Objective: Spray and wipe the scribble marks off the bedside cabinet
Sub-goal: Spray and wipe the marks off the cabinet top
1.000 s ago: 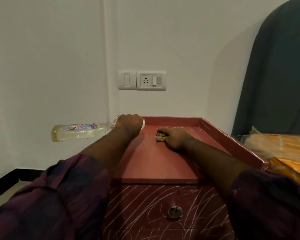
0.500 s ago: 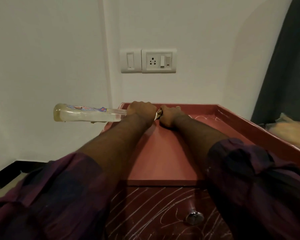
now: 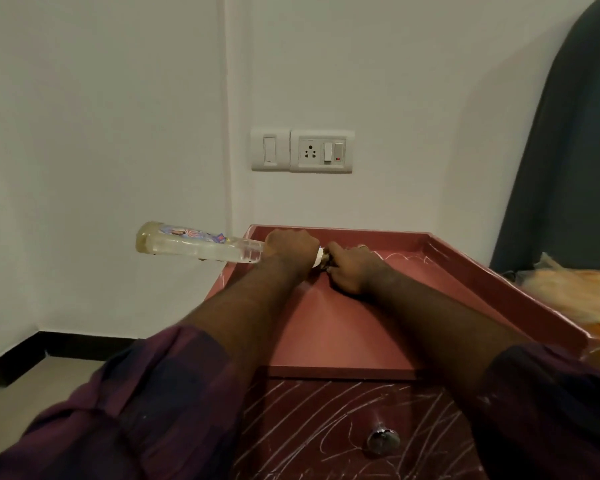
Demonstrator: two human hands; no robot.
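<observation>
A person's two hands meet at the back left of a red-brown bedside cabinet (image 3: 499,284). The left hand (image 3: 290,249) grips the neck of one clear spray bottle (image 3: 194,244), fingers wrapped tight round it. The bottle lies nearly level in the air, its base pointing left past the cabinet's edge and its white nozzle end (image 3: 318,255) beside the other hand. The right hand (image 3: 352,268) presses down on the cabinet top, fingers curled over one small cloth (image 3: 325,264), of which only a scrap shows. White scribble marks (image 3: 404,257) run across the top just right of that hand, and many more cross the drawer front (image 3: 309,414) around its single metal knob (image 3: 383,441). Two switch plates (image 3: 302,151) sit side by side on the wall above. Orange bedding (image 3: 579,296) lies to the right.
</observation>
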